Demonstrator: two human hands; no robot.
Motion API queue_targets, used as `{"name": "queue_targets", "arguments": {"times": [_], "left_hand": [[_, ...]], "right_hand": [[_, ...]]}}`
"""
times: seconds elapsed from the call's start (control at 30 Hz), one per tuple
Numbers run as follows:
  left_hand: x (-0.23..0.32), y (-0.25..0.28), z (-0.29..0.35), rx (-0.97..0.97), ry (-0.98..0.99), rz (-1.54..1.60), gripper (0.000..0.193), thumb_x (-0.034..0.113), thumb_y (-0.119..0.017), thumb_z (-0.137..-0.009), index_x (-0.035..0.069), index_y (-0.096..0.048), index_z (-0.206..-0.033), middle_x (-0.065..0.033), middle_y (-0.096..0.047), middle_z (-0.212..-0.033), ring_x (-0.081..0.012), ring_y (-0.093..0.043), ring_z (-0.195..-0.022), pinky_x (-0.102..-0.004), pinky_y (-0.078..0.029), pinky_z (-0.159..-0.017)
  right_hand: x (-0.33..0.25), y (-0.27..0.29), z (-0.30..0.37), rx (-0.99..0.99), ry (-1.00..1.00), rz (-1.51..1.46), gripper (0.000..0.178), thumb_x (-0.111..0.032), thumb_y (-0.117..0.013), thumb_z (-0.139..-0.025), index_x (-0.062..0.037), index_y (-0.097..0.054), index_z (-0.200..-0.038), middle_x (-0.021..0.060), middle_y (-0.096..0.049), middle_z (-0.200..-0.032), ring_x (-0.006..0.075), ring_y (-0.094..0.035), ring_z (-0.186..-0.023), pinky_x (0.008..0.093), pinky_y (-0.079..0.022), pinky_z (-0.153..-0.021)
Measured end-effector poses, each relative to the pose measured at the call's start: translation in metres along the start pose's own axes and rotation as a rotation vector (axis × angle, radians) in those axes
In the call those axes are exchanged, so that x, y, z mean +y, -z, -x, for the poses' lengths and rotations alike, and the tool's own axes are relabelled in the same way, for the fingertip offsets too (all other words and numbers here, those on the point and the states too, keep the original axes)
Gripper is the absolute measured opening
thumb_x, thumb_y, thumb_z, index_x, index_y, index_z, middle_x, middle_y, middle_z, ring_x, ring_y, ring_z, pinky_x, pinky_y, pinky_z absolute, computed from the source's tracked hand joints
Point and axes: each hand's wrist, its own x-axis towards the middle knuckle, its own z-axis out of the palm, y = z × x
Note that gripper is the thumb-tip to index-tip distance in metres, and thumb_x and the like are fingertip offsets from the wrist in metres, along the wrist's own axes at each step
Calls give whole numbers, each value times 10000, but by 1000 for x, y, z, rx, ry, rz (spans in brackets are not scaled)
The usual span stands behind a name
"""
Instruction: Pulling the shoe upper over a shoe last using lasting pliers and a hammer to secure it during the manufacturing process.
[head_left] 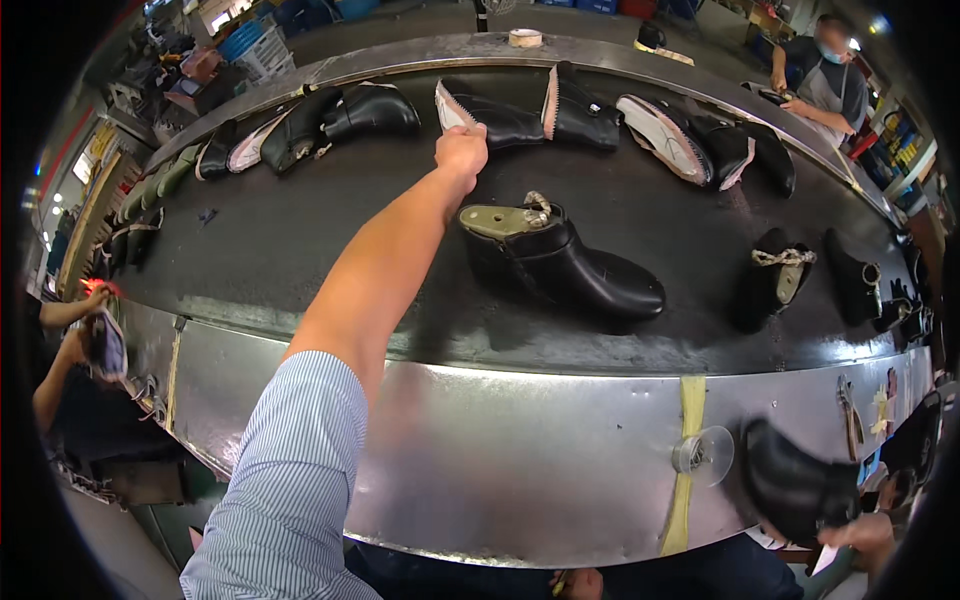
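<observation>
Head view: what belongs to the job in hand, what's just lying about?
Likely the job:
left hand, closed on the pale-soled boot
black boot at centre, on the dark work surface

Likely just lying about:
tape roll, far ledge
blue basket, back left

The left hand is at the far end of a long reach, its fingers bunched in a closed grip, their tips hidden. Just behind the fingers, the wrist runs nearly in line with the bare forearm, which slants back toward the body, down and leftward from them. Farther behind the fingers — around the elbow — a striped sleeve begins. Well below the left fingers and somewhat to their right, the right hand shows only in part — too little to tell its grip.
</observation>
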Motion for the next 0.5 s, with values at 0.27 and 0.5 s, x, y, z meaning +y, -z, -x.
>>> {"name": "queue_targets", "arguments": {"times": [0.27,0.5], "left_hand": [[26,128,54,-395,72,483,129,173,-546,-966,71,-549,-1046,-93,-615,-1048,-299,-597,-1018,-672,-474,-867],[20,300,208,-401,-128,421,186,160,-505,-1003,51,-526,-853,-117,-601,-1230,-173,-605,-1004,-375,-554,-774]], "right_hand": [[18,-11,7,-17,-76,-133,474,-370,-410,-1025,5,-665,-884,78,-635,-653,173,-594,-559,294,-475,-529],[27,-33,66,-4,58,104,340,-315,-515,-1010,4,-633,-1014,105,-667,-815,176,-630,-640,300,-512,-571]]}}
